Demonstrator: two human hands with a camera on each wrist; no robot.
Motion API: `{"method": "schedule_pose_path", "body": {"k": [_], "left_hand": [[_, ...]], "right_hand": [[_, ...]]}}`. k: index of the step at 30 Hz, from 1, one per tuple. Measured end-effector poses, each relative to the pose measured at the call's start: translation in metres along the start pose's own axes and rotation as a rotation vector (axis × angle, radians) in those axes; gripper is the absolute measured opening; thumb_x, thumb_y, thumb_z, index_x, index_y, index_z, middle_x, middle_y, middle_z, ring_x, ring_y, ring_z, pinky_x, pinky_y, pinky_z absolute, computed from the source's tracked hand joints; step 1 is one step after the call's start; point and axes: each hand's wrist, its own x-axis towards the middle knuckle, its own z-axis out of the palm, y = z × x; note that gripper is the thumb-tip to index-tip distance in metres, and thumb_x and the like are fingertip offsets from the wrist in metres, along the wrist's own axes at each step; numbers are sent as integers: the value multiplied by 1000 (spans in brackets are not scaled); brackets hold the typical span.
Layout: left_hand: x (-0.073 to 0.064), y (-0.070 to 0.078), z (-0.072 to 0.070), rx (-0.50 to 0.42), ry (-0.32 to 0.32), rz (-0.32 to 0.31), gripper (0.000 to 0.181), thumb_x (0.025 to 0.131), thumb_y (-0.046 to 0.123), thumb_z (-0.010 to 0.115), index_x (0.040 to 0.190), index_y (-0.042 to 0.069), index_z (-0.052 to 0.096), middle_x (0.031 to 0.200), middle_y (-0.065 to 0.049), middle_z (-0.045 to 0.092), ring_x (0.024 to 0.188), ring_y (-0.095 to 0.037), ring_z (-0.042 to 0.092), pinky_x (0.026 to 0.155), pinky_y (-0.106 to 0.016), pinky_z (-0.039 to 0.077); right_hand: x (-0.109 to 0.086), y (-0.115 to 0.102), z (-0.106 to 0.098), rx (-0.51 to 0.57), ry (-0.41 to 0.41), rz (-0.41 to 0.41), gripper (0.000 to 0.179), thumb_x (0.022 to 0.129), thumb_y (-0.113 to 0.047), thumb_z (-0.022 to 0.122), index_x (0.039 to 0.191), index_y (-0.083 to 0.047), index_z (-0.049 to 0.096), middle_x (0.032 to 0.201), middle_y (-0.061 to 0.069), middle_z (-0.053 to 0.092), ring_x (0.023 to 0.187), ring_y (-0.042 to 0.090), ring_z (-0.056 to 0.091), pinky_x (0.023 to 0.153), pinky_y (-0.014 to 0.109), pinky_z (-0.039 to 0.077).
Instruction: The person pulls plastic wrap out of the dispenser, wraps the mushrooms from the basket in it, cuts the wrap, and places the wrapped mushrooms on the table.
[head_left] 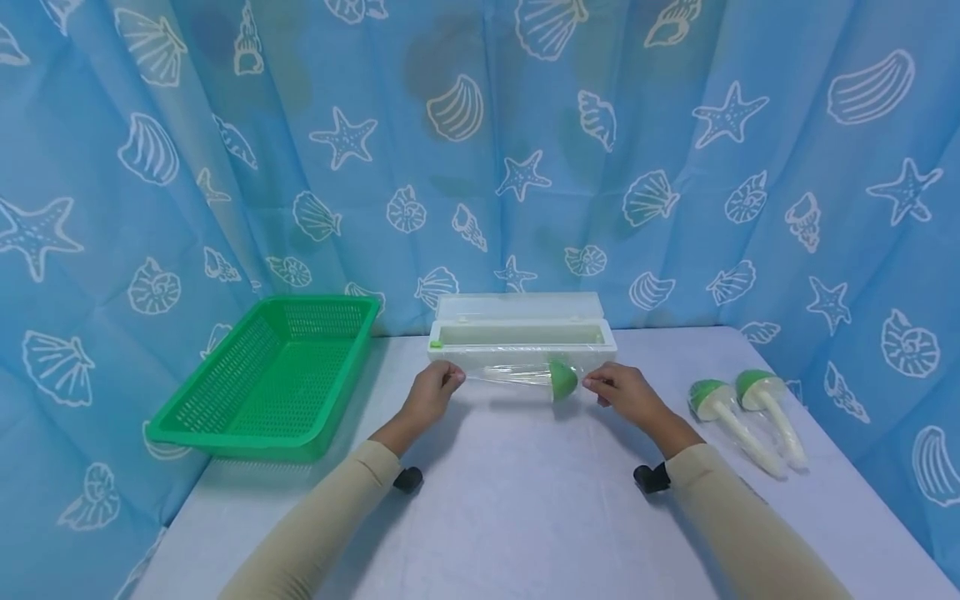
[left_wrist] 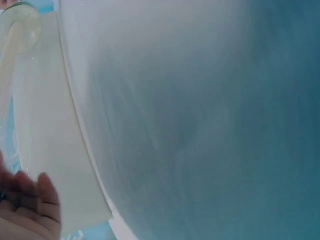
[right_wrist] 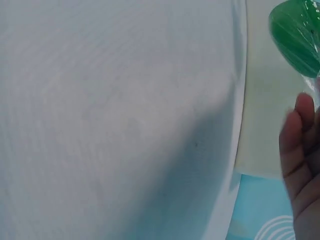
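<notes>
A mushroom-shaped item with a green cap [head_left: 564, 380] and a pale stem hangs in clear cling film [head_left: 517, 373] just above the table. My left hand [head_left: 435, 389] pinches the film beyond the stem end. On the cap side, my right hand [head_left: 624, 392] pinches the film's other end. The stem shows in the left wrist view beyond my left hand [left_wrist: 30, 207], and the green cap [right_wrist: 298, 37] lies above my right hand [right_wrist: 303, 155] in the right wrist view. Directly behind stands a long white cling film box [head_left: 522, 353], its translucent lid [head_left: 519, 307] raised.
At the left stands a green slotted plastic basket [head_left: 318, 429]. Two film-wrapped mushroom-shaped items, one [head_left: 738, 429] beside the other [head_left: 776, 417], lie at the right. A white cloth [head_left: 525, 517] covers the table. Behind it hangs a blue seashell curtain [head_left: 487, 167].
</notes>
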Motion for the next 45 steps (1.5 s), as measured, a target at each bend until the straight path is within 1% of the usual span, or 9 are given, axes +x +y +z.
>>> {"method": "schedule_pose_path", "body": {"k": [3,9,12,16,22,25,31,39,45], "left_hand": [[2,1,2,6,-39,-55,25,104,27,47,102,5,59,87,-5,56,77,-19,52,67,-33,46],[11,1,12,129,-142,-199,32,104,30,45,105,2,61,88,-6,58,80,-21,53,70,-36,47],[14,1,14,183,-173,-244,34,104,30,46,113,0,61,91,-7,59,83,-22,54,73,-38,48],[17,0,14,251,-199,-245,35,103,30,46,112,0,61,87,-7,59,79,-21,55,72,-37,48],[18,-1,11,309,-233,-241,32,102,31,50,96,2,63,74,-5,55,69,-19,53,62,-33,45],[18,-3,12,270,-213,-235,31,100,31,53,91,3,64,71,-4,54,66,-18,51,59,-31,44],[16,-11,12,70,-156,-251,32,99,31,56,80,6,61,68,-4,52,62,-18,48,54,-31,40],[12,-17,9,-104,-112,-219,20,95,25,64,89,6,63,80,-5,64,71,-19,60,59,-30,49],[11,-17,1,-176,-86,-201,30,91,22,71,103,6,48,83,-9,62,70,-21,62,60,-31,49]], "right_hand": [[4,0,2,-9,-45,42,27,101,-27,55,102,-3,67,76,8,57,69,22,51,61,34,45],[14,8,11,39,-75,122,32,102,-25,53,82,-1,62,69,6,54,65,20,48,59,33,41],[18,10,14,60,-84,143,35,101,-22,54,72,-2,57,64,5,50,61,20,46,59,33,40],[24,6,16,56,-94,158,40,101,-21,54,64,-5,52,58,3,48,57,19,44,58,32,39],[26,-2,19,46,-82,176,42,100,-22,55,61,-8,51,55,1,46,54,16,42,55,30,37],[24,-2,18,67,-73,176,36,99,-21,57,68,-2,59,61,3,51,59,17,45,57,30,39],[16,1,17,97,-2,241,26,96,-24,61,102,0,69,85,8,63,73,20,56,62,31,48],[14,1,22,284,74,249,20,90,-13,69,106,-3,64,110,13,62,94,25,59,75,34,53],[12,0,13,221,47,204,30,86,-20,76,110,-6,66,113,13,63,96,25,59,77,33,53]]}}
